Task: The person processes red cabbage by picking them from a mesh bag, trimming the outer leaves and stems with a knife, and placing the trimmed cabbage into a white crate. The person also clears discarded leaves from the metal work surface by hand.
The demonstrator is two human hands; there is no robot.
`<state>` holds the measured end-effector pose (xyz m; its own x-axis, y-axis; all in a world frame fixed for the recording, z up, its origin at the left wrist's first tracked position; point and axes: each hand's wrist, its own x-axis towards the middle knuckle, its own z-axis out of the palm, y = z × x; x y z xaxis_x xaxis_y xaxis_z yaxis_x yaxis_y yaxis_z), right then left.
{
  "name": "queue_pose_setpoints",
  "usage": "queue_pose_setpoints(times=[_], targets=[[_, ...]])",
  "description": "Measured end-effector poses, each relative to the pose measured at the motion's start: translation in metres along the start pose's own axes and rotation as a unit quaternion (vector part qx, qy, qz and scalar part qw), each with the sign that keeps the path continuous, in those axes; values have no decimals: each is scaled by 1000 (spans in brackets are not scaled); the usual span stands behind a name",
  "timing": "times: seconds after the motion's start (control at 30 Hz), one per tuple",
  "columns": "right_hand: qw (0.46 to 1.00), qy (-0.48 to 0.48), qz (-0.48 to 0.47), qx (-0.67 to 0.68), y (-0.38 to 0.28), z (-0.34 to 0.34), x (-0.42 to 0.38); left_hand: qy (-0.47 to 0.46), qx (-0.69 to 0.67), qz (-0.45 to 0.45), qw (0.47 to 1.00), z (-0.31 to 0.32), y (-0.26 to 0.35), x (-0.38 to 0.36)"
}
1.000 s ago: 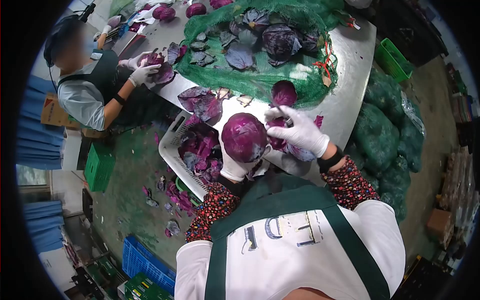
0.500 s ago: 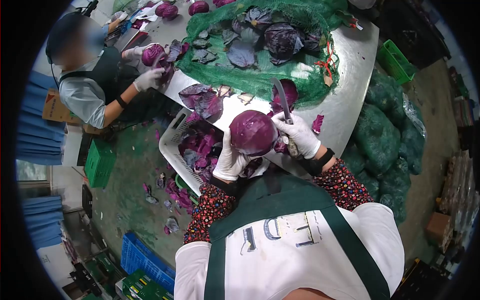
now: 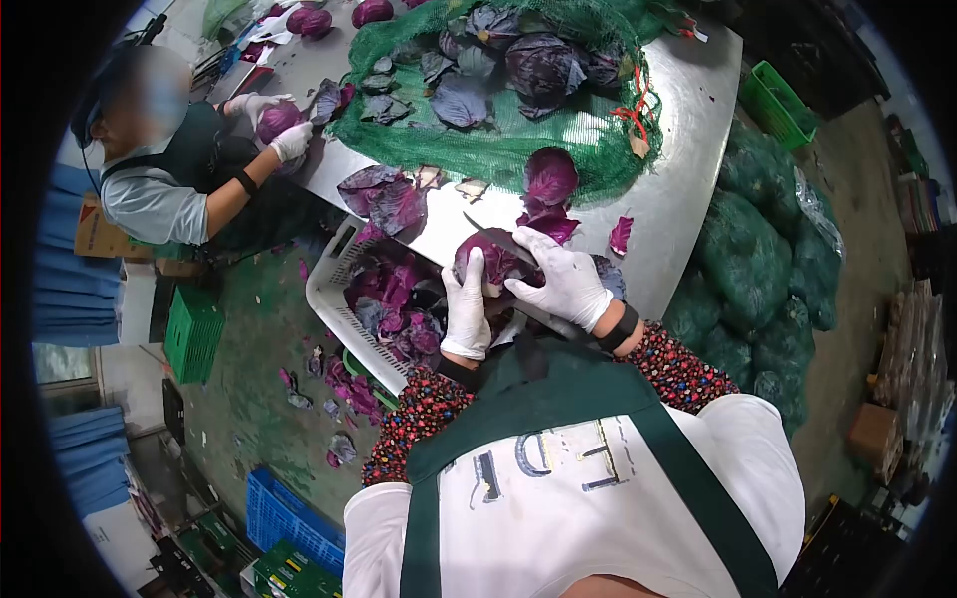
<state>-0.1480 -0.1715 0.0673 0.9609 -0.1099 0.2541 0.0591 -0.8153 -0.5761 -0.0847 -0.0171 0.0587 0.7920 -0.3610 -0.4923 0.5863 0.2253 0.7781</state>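
At the near table edge a red cabbage [image 3: 488, 253] sits between my two gloved hands, its pale stem end partly showing. My left hand [image 3: 467, 314] is closed against its near left side, thumb and fingers pressed on it. My right hand [image 3: 566, 281] is closed at its right side, fingertips on the leaves. A curved knife's dark blade [image 3: 484, 227] sticks out from that hand over the cabbage toward the far left; its handle is hidden. Loose purple leaves [image 3: 550, 177] lie just beyond.
A white crate [image 3: 344, 314] of leaves stands below the table's left edge. A green net bag [image 3: 439, 149] with dark cabbages covers the table's far part. At left, a co-worker's gloved hands [image 3: 289, 143] hold another cabbage. Full net sacks [image 3: 743, 259] are piled at right.
The cabbage has been turned and sits lower, its stem end showing. The knife has swung from pointing away to lying toward the left across the cabbage. The view has shifted slightly.
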Motion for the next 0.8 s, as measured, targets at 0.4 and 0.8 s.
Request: queue_pose_setpoints(times=[0.4, 0.8], targets=[[992, 30, -44, -115, 24, 15, 1, 76, 87, 71, 991, -3, -23, 6], [989, -138, 17, -53, -2, 2, -1, 65, 147, 118, 980, -5, -34, 12]])
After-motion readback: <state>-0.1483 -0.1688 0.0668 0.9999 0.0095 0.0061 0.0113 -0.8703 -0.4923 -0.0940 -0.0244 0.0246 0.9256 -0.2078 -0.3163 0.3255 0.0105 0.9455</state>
